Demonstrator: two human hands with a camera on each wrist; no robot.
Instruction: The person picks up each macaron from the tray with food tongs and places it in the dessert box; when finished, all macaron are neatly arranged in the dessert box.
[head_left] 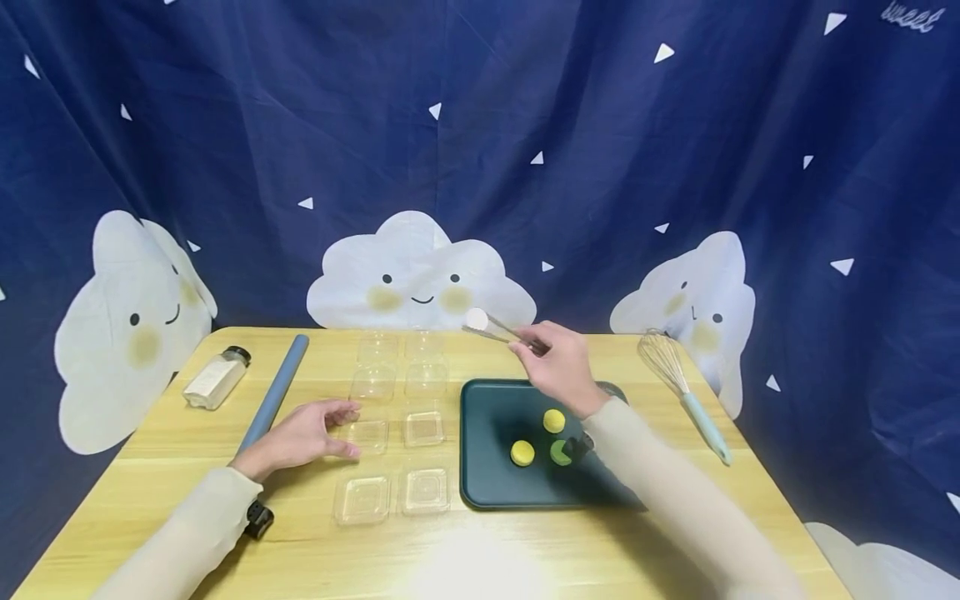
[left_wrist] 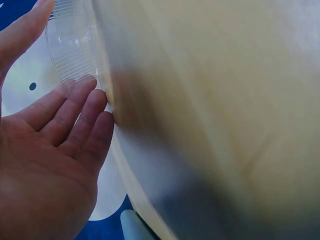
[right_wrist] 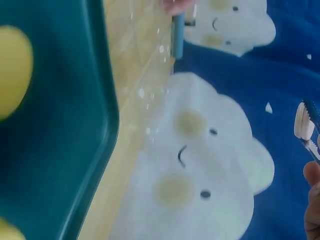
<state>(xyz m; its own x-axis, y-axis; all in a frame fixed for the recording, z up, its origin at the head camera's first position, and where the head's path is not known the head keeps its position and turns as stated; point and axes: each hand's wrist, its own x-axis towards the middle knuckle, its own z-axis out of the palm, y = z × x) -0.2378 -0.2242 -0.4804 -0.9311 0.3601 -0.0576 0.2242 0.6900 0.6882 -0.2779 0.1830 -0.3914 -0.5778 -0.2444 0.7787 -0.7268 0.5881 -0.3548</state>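
Note:
My right hand (head_left: 558, 362) grips metal tongs (head_left: 498, 331) with serrated tips (right_wrist: 312, 145). Between those tips is a whitish macaron (head_left: 477, 318), raised above the table's far side. The same macaron (right_wrist: 303, 121) appears edge-on in the right wrist view. My left hand (head_left: 303, 437) reaches to a clear plastic container (head_left: 370, 436), thumb and fingers spread at its left side. In the left wrist view, relaxed fingers (left_wrist: 82, 112) lie by the ribbed wall of a clear container (left_wrist: 72, 47); firm contact is unclear. Yellow macarons (head_left: 522, 453) and a green macaron (head_left: 560, 452) lie on the dark tray (head_left: 487, 492).
More clear containers (head_left: 426, 490) stand in two columns left of the tray, lids open toward the back. A blue rolling pin (head_left: 277, 392) and a black-capped jar (head_left: 217, 379) lie at the left. At the right is a whisk (head_left: 701, 417).

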